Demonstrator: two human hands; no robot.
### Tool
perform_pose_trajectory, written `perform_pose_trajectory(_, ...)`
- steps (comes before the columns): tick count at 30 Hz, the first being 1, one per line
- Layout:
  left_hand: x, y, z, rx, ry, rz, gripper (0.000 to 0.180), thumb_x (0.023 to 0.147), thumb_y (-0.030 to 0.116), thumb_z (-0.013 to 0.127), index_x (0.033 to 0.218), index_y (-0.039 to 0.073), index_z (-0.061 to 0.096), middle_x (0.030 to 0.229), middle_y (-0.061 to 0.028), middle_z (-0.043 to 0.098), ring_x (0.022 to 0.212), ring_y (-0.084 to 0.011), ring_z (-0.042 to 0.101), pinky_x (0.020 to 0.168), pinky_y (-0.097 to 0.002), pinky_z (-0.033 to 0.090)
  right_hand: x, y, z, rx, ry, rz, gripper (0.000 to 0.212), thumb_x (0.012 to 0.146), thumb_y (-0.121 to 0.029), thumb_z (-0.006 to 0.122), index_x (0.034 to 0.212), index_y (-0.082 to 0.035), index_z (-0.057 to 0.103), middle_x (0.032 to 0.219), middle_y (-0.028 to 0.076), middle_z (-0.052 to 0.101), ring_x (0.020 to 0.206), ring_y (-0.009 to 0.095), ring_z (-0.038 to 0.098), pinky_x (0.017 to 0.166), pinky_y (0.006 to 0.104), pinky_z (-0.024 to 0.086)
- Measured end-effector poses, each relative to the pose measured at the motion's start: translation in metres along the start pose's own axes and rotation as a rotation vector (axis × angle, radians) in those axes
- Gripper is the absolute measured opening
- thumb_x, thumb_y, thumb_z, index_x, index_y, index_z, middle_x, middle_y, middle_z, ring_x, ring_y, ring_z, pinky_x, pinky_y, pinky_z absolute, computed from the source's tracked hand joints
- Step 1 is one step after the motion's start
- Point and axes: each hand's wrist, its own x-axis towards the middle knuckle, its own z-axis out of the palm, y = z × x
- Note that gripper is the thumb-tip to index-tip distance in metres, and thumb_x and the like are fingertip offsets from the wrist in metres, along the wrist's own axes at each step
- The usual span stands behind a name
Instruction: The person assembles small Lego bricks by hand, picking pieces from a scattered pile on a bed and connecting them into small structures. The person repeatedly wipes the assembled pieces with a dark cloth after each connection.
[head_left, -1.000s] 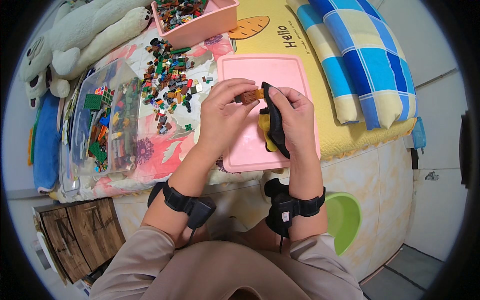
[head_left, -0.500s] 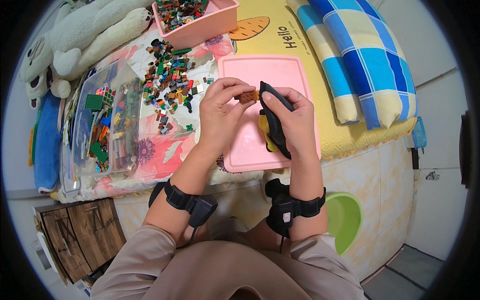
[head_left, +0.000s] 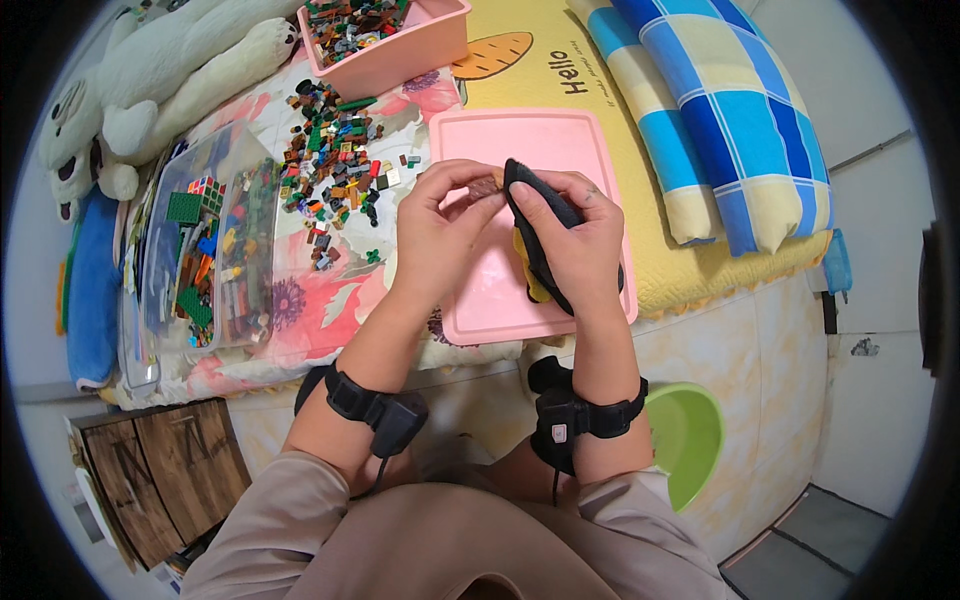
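My left hand (head_left: 438,228) pinches a reddish-brown toy brick piece (head_left: 486,187) between thumb and fingers. Close beside it, my right hand (head_left: 585,235) is wrapped round a folded black cloth (head_left: 541,265) with a yellow part along its left side, thumb pressed on top. The cloth's upper end meets the brick; whether it covers part of the brick is hard to tell. Both hands are above a pink lid (head_left: 480,318) lying on the bed.
Loose toy bricks (head_left: 335,165) lie spread left of the lid. Behind them stands a pink bin (head_left: 400,65) of bricks; farther left is a clear box (head_left: 255,335) of bricks. Folded checked bedding (head_left: 720,120) lies at right, a white plush toy (head_left: 160,70) at far left, a green basin (head_left: 690,440) on the floor.
The black cloth has shifted slightly left and up against the brown piece, now hiding its orange-brown right end. My left fingers have curled more over the brick.
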Motion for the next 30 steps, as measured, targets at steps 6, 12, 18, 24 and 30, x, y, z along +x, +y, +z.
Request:
perform_pose_trajectory(6, 0.011, -0.002, -0.016, -0.597, 0.089, -0.495, 0.030, 0.099, 0.017, 0.064, 0.125, 0.003, 0.061, 0.105, -0.0064, 0.069, 0.086, -0.0127, 0.069, 0.069, -0.0243, 0.061, 0.007, 0.005, 0.001, 0.093, 0.184, -0.015, 0.017, 0.090, -0.009, 0.070, 0.100, 0.004, 0.073, 0.094, 0.008, 0.065, 0.080, 0.014, 0.063, 0.069, 0.0270, 0.051)
perform_pose_trajectory(12, 0.008, -0.005, -0.013, -0.565, 0.076, -0.564, 0.032, 0.102, 0.018, 0.059, 0.130, 0.003, 0.058, 0.119, -0.0079, 0.066, 0.106, -0.0177, 0.066, 0.086, -0.0305, 0.059, -0.003, 0.009, 0.015, -0.364, -0.012, -0.491, 0.024, 0.086, -0.001, 0.070, 0.109, -0.007, 0.077, 0.100, 0.007, 0.062, 0.077, 0.017, 0.062, 0.068, 0.0277, 0.050)
perform_pose_trajectory(18, 0.012, 0.005, -0.013, -0.600, 0.143, -0.361, 0.035, 0.102, 0.016, 0.059, 0.134, 0.001, 0.055, 0.120, -0.0119, 0.065, 0.102, -0.0218, 0.068, 0.092, -0.0339, 0.057, 0.000, 0.009, 0.005, -0.404, -0.158, -0.271, 0.016, 0.086, -0.001, 0.069, 0.101, -0.001, 0.075, 0.087, 0.010, 0.068, 0.077, 0.018, 0.065, 0.070, 0.0280, 0.051)
perform_pose_trajectory(24, 0.014, -0.003, -0.018, -0.861, -0.005, -0.411, 0.030, 0.106, 0.021, 0.050, 0.129, 0.003, 0.054, 0.117, -0.0125, 0.063, 0.106, -0.0223, 0.064, 0.094, -0.0373, 0.054, 0.003, 0.002, 0.002, -0.109, -0.058, -0.391, 0.014, 0.088, 0.001, 0.066, 0.099, 0.000, 0.074, 0.093, 0.010, 0.067, 0.084, 0.019, 0.065, 0.077, 0.0285, 0.051)
perform_pose_trajectory(30, 0.011, -0.011, -0.015, -0.906, -0.127, -0.477, 0.034, 0.108, 0.026, 0.043, 0.128, 0.001, 0.054, 0.112, -0.0115, 0.061, 0.105, -0.0206, 0.061, 0.096, -0.0372, 0.051, -0.005, 0.007, 0.009, -0.449, -0.159, -0.453, 0.019, 0.084, 0.004, 0.067, 0.098, -0.006, 0.075, 0.092, 0.009, 0.064, 0.080, 0.024, 0.066, 0.069, 0.0309, 0.052)
